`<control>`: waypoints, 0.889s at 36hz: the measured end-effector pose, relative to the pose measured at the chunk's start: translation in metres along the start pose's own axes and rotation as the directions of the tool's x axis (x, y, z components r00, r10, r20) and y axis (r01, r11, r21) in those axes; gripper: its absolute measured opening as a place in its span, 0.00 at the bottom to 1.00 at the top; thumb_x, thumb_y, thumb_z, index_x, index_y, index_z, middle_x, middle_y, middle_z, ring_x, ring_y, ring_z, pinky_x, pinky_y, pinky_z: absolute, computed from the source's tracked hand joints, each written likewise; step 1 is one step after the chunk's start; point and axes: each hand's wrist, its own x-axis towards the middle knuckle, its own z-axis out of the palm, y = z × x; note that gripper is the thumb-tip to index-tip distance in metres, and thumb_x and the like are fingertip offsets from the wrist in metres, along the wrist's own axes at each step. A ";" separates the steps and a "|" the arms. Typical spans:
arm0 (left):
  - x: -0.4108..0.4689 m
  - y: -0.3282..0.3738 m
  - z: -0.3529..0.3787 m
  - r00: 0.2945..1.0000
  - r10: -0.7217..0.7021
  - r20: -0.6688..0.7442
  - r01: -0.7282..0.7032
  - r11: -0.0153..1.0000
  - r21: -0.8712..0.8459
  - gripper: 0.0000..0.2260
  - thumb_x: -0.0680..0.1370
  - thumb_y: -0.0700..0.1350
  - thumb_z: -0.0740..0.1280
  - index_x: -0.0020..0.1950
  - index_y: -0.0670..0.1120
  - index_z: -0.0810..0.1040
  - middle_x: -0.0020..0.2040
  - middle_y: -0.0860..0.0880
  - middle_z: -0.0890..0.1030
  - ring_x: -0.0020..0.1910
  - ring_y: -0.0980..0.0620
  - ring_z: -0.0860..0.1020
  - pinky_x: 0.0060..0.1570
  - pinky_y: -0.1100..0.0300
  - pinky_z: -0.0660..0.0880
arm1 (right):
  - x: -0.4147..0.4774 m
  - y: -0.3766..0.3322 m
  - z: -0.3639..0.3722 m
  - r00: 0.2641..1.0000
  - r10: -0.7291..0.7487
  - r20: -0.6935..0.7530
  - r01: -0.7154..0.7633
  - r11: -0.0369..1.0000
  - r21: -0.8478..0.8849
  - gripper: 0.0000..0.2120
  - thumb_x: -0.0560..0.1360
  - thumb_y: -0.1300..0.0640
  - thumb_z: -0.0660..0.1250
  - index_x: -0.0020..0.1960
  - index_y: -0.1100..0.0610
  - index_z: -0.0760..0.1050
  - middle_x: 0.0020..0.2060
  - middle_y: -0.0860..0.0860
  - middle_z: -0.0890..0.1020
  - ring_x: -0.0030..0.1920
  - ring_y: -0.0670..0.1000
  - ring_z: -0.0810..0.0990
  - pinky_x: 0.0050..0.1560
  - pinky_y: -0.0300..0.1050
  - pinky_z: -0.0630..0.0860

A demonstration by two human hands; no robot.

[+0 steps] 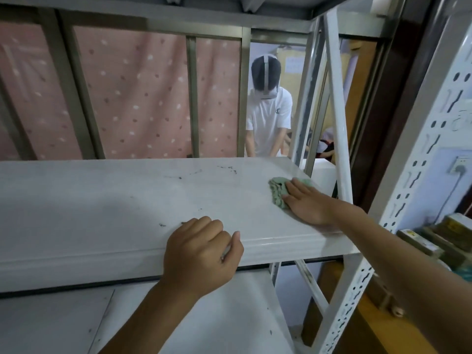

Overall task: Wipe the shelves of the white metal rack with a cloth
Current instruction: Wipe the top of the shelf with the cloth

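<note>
A white metal shelf (115, 200) of the rack fills the middle of the head view, with dark specks and smears on it. A green cloth (277, 191) lies near the shelf's right end. My right hand (307, 204) presses flat on the cloth with straight fingers. My left hand (201, 254) rests on the shelf's front edge, its fingers curled over the lip and the thumb lying along the top. A lower shelf (204, 315) shows beneath.
A perforated white upright (419, 187) and diagonal braces (337, 129) frame the rack's right end. Behind it hangs a pink dotted curtain (138, 98), and a person in a white shirt (268, 118) bends over. Boxes (439, 238) sit at right.
</note>
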 end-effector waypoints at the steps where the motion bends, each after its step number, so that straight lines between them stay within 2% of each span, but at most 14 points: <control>1: 0.000 0.000 0.000 1.000 -0.005 -0.004 0.005 1.000 -0.005 0.22 0.78 0.41 0.68 0.26 0.46 0.65 0.26 0.48 0.64 0.27 0.48 0.61 0.33 0.59 0.56 | 0.013 0.008 0.000 0.999 0.034 0.009 -0.034 0.999 -0.013 0.36 0.79 0.40 0.36 0.81 0.59 0.44 0.80 0.56 0.43 0.79 0.54 0.37 0.78 0.57 0.42; 3: -0.001 -0.001 0.001 1.000 -0.011 -0.008 0.010 1.000 -0.016 0.21 0.77 0.40 0.69 0.27 0.45 0.65 0.26 0.48 0.64 0.28 0.48 0.61 0.33 0.59 0.56 | 0.036 0.020 -0.001 0.995 0.103 0.011 -0.103 0.994 -0.022 0.38 0.78 0.39 0.36 0.81 0.60 0.45 0.80 0.57 0.44 0.79 0.55 0.38 0.78 0.58 0.42; 5: -0.002 -0.001 0.000 1.000 -0.018 -0.003 0.018 0.999 -0.027 0.21 0.77 0.40 0.69 0.27 0.46 0.65 0.27 0.48 0.64 0.28 0.47 0.61 0.32 0.58 0.57 | 0.053 0.021 -0.006 0.989 0.146 0.002 -0.145 0.989 -0.010 0.34 0.81 0.41 0.37 0.81 0.60 0.44 0.80 0.57 0.44 0.80 0.55 0.39 0.78 0.57 0.42; 8: -0.002 -0.001 -0.001 0.999 -0.032 0.008 0.033 0.999 -0.034 0.21 0.78 0.40 0.68 0.27 0.46 0.64 0.27 0.48 0.64 0.30 0.49 0.59 0.34 0.59 0.56 | 0.072 0.009 -0.016 0.990 0.141 0.002 -0.141 0.990 0.000 0.29 0.85 0.46 0.41 0.81 0.60 0.43 0.80 0.56 0.45 0.80 0.54 0.41 0.78 0.52 0.40; 13: -0.003 -0.001 -0.002 0.998 -0.053 0.044 0.054 0.998 -0.026 0.21 0.78 0.41 0.69 0.27 0.46 0.65 0.27 0.48 0.64 0.33 0.51 0.57 0.37 0.60 0.54 | 0.102 -0.014 -0.030 0.995 0.102 0.010 -0.103 0.994 0.029 0.28 0.85 0.47 0.40 0.81 0.59 0.44 0.80 0.56 0.46 0.80 0.53 0.42 0.77 0.49 0.40; 17: -0.003 -0.002 -0.002 0.995 -0.078 0.063 0.079 0.997 -0.023 0.22 0.78 0.41 0.68 0.26 0.46 0.65 0.26 0.49 0.64 0.32 0.52 0.57 0.38 0.61 0.53 | 0.115 -0.043 -0.039 1.000 -0.005 0.028 0.006 0.999 -0.034 0.26 0.86 0.50 0.43 0.80 0.63 0.47 0.80 0.57 0.47 0.80 0.54 0.44 0.75 0.45 0.43; 21: 0.000 -0.002 -0.005 0.986 -0.137 0.091 0.140 0.990 -0.027 0.22 0.79 0.42 0.68 0.27 0.47 0.63 0.26 0.49 0.63 0.31 0.51 0.58 0.38 0.60 0.51 | 0.124 -0.063 -0.036 0.991 -0.130 0.016 0.129 0.992 0.009 0.25 0.86 0.52 0.44 0.81 0.60 0.47 0.80 0.56 0.48 0.80 0.53 0.47 0.75 0.43 0.44; 25: 0.001 -0.001 -0.007 0.976 -0.186 0.115 0.192 0.981 -0.036 0.22 0.79 0.43 0.67 0.27 0.47 0.62 0.26 0.49 0.63 0.30 0.50 0.59 0.37 0.61 0.49 | 0.115 -0.080 -0.034 0.960 -0.275 0.048 0.272 0.960 0.068 0.26 0.86 0.49 0.46 0.82 0.55 0.47 0.81 0.51 0.48 0.80 0.51 0.46 0.74 0.40 0.42; 29: 0.003 0.001 -0.007 0.978 -0.182 0.098 0.188 0.981 -0.050 0.22 0.79 0.43 0.67 0.31 0.50 0.58 0.27 0.50 0.62 0.31 0.51 0.57 0.38 0.62 0.49 | 0.094 -0.100 -0.028 0.913 -0.394 0.110 0.375 0.914 0.157 0.27 0.85 0.45 0.48 0.81 0.49 0.46 0.80 0.46 0.47 0.79 0.48 0.45 0.73 0.41 0.41; 32: 0.002 0.001 -0.006 0.984 -0.162 0.074 0.165 0.985 -0.039 0.23 0.79 0.41 0.67 0.28 0.47 0.61 0.27 0.49 0.62 0.32 0.51 0.57 0.38 0.61 0.51 | 0.069 -0.113 -0.025 0.879 -0.463 0.119 0.440 0.881 0.175 0.27 0.85 0.43 0.47 0.81 0.47 0.44 0.80 0.43 0.46 0.79 0.45 0.45 0.72 0.38 0.40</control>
